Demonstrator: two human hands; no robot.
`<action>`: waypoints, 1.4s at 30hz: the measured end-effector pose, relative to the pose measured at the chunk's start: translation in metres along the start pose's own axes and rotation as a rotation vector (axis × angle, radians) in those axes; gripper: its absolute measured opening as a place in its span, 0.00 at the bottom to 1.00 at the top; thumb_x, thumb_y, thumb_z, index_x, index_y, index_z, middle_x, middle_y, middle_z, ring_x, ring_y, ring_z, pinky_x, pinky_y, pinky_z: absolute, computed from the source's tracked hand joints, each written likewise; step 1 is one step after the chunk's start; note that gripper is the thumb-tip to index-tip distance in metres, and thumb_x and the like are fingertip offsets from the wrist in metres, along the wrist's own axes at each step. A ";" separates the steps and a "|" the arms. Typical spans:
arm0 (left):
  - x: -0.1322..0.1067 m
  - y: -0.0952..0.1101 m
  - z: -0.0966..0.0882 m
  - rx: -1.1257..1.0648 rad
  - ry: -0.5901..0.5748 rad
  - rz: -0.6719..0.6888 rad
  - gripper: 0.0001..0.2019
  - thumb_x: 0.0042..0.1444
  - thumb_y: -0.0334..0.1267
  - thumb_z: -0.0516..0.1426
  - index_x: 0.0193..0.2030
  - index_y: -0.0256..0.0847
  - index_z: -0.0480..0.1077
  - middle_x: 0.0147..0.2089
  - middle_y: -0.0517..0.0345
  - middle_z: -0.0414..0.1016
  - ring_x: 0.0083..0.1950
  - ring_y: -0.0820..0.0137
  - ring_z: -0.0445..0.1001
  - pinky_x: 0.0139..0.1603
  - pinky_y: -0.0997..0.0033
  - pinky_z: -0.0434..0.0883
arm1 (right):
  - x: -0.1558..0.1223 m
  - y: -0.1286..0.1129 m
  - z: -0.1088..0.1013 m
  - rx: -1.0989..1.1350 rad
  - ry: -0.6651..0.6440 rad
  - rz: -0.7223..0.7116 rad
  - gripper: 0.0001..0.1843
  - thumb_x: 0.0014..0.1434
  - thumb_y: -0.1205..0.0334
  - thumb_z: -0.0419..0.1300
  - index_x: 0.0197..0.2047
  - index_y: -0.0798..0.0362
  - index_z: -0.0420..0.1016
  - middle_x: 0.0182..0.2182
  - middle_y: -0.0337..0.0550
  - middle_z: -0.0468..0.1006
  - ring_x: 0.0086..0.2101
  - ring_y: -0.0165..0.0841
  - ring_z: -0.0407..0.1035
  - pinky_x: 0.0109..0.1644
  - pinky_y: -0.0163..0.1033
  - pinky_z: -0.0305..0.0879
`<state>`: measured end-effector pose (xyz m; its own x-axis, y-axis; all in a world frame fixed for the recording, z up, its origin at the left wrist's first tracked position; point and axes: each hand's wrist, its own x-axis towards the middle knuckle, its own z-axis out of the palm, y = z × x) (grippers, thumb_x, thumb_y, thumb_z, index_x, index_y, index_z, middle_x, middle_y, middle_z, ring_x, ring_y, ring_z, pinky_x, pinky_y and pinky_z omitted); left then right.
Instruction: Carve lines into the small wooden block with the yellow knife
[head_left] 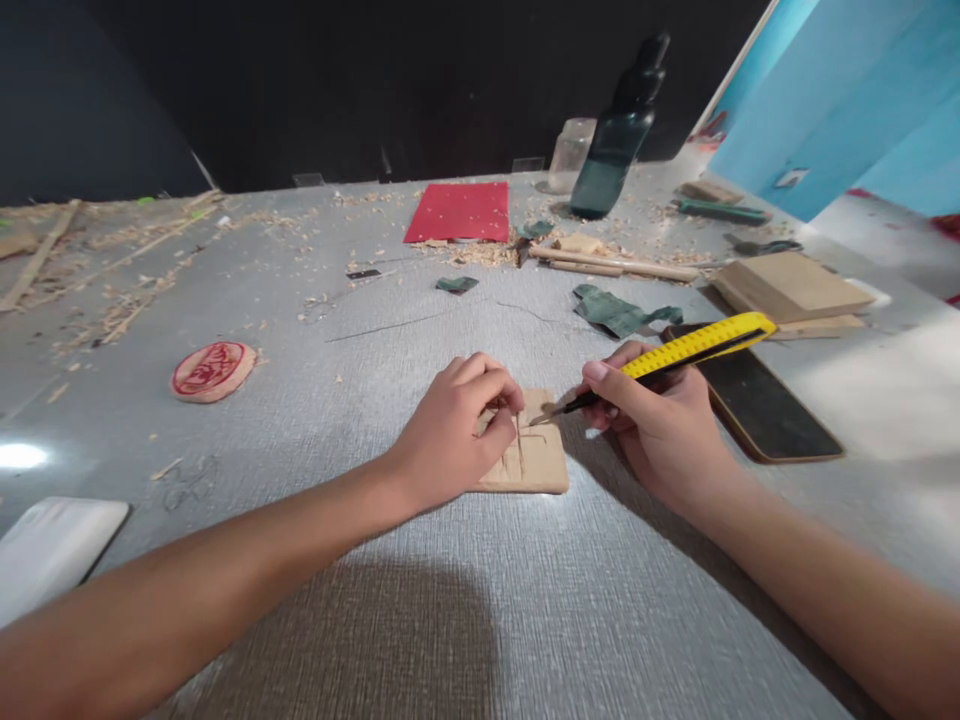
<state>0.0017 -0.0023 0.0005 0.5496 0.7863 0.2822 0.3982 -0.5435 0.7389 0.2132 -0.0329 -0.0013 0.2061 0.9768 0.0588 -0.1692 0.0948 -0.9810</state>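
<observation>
Left hand (457,428), curled, pins the wood block (538,462) mid-frame; right hand (654,425) grips the knife (694,346); cutting away from fingers (501,395) seems safest.

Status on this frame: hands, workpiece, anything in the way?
Left hand curled, pinning wooden block to table. Right hand grips yellow utility knife, blade tip at block's top face. Dark phone lies right of right hand, clear of the cut.
</observation>
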 end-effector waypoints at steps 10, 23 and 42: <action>0.000 0.001 0.000 0.018 0.004 0.007 0.08 0.62 0.24 0.55 0.39 0.42 0.70 0.45 0.59 0.71 0.50 0.67 0.69 0.54 0.63 0.66 | 0.000 0.002 -0.002 -0.039 -0.033 -0.021 0.11 0.56 0.61 0.74 0.29 0.51 0.76 0.21 0.37 0.75 0.21 0.28 0.66 0.26 0.33 0.63; 0.000 0.001 0.000 0.021 0.000 0.008 0.08 0.62 0.24 0.55 0.40 0.42 0.70 0.45 0.58 0.71 0.50 0.67 0.69 0.54 0.63 0.66 | 0.001 0.001 0.002 -0.011 0.039 -0.014 0.13 0.55 0.59 0.75 0.29 0.51 0.74 0.21 0.36 0.74 0.20 0.27 0.63 0.25 0.33 0.60; 0.000 0.004 -0.003 -0.009 -0.005 -0.004 0.04 0.69 0.33 0.54 0.43 0.43 0.70 0.46 0.59 0.73 0.51 0.68 0.69 0.55 0.63 0.66 | 0.002 -0.002 0.003 0.073 -0.010 0.024 0.13 0.54 0.60 0.75 0.30 0.53 0.75 0.24 0.38 0.77 0.21 0.26 0.65 0.25 0.31 0.63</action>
<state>0.0013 -0.0039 0.0055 0.5513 0.7873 0.2760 0.3943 -0.5374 0.7454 0.2110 -0.0308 0.0010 0.1921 0.9807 0.0377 -0.2436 0.0849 -0.9661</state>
